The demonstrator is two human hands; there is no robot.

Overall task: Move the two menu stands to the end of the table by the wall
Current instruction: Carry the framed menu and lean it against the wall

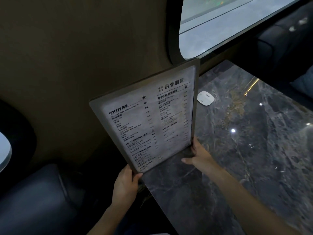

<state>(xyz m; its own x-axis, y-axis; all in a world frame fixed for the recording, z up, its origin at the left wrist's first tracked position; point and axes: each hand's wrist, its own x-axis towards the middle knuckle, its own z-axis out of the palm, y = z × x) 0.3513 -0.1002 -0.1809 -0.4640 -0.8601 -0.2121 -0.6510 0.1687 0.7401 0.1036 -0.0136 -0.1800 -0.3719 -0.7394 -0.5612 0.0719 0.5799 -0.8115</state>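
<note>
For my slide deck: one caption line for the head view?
Both hands, left and right, hold a menu stand upright at the marble table's edge.

Menu stand [149,119]: lower print blurred, unreadable; base hidden behind panel. Second stand unseen. Desk [245,150]: cut off by right and bottom edges. White object [205,98]: too small to identify.

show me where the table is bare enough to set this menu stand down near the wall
The marble table is bare between the white device and the window wall, and across its whole right side. The only crowded spot is the near left corner, where both hands hold the menu stand.
</note>
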